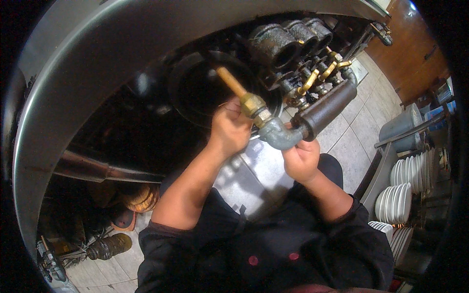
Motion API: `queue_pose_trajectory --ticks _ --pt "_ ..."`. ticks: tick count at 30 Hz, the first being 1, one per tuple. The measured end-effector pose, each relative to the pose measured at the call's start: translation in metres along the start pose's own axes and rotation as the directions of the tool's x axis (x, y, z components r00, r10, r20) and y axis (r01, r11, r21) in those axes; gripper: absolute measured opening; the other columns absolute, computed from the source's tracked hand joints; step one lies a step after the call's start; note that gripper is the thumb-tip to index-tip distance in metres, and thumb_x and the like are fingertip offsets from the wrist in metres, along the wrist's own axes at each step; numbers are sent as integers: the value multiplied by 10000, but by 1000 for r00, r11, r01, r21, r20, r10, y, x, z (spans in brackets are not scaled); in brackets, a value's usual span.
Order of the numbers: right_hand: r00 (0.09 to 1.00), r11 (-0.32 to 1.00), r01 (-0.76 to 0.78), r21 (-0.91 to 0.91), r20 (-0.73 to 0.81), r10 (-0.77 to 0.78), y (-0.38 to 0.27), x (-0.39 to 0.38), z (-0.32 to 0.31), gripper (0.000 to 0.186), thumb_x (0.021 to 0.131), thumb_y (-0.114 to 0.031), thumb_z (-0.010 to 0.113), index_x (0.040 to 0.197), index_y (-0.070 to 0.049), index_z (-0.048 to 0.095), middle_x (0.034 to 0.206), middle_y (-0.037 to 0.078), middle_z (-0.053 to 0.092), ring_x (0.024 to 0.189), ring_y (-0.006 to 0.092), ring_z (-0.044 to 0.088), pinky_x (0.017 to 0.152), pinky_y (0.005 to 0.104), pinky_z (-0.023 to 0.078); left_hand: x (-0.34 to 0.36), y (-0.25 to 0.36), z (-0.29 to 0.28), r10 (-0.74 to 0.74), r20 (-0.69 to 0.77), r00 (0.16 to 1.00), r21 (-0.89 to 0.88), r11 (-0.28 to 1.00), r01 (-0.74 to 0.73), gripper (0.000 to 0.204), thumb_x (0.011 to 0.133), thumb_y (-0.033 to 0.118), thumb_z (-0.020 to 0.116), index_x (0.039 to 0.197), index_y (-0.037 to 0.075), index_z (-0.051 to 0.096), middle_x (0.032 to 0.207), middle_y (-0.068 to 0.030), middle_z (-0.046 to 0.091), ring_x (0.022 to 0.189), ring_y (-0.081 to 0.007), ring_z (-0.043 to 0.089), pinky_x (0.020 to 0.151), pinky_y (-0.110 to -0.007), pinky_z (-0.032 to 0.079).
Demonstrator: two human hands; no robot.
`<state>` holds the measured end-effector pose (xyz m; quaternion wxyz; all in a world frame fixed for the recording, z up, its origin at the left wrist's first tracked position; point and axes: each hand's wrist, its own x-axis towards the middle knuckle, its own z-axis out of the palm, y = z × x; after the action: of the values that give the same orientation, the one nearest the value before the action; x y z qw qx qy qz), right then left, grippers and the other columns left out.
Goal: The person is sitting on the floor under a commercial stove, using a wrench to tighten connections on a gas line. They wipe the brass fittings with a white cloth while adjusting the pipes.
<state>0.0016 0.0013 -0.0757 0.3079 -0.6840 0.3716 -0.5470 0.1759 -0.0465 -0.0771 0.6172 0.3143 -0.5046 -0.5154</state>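
A grey elbow pipe (278,135) joins a brass fitting (254,106) with a copper-coloured tube (229,80) to a thick dark pipe (325,110). My left hand (230,128) is closed at the brass fitting from its left side, fingertips partly hidden behind it. Below the elbow, my right hand (301,162) closes around the underside of the pipe joint, its fingers mostly hidden by the metal. Several yellow-handled valves (309,82) stand in a row along the dark pipe, by greasy black cylindrical burner parts (276,46).
A curved steel edge (73,63) arches over the dark space at left. White plates (393,202) stand stacked on the right near a grey bucket (401,124). A metal pipe (80,166) crosses at left, above a dirty cylindrical part (111,245) on the tiled floor (349,146).
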Motion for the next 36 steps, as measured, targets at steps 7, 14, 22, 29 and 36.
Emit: queue_pose_trajectory --ticks 7,14,22,29,36 --pt "1000 1000 -3 29 10 3 0 0 2 120 880 -60 586 979 -13 634 926 128 649 855 237 615 790 320 462 0 0 1 -25 7 1000 -58 998 26 167 920 175 627 993 27 598 889 -73 662 802 -130 615 751 -278 514" --pt "1000 996 -28 80 12 28 3 -1 2 123 896 -68 581 992 -11 632 953 116 644 867 215 608 804 316 454 1 -2 0 -17 -6 1000 -73 997 16 160 916 177 633 990 39 603 886 -71 662 803 -135 616 755 -290 514" --pt "997 997 80 23 -20 -79 -2 5 -1 81 876 -43 586 941 -7 617 894 112 624 816 209 596 761 310 455 10 -13 -23 1 43 999 274 962 -13 200 921 191 624 1022 17 621 950 -96 662 869 -158 626 809 -308 509" --pt "887 894 448 21 -139 -441 -66 29 -57 51 827 -24 589 842 24 580 767 97 547 663 184 507 621 302 404 28 36 -35 -10 -103 995 782 617 88 282 959 253 493 1164 111 623 1171 -132 621 1089 -256 578 972 -360 410" --pt "858 628 512 -585 325 -397 -182 100 -52 269 736 -119 752 968 -18 658 701 92 550 609 216 544 542 323 417 55 91 -15 373 -30 927 738 634 -231 310 935 288 545 1162 92 623 1163 -166 622 1089 -314 572 956 -371 417"
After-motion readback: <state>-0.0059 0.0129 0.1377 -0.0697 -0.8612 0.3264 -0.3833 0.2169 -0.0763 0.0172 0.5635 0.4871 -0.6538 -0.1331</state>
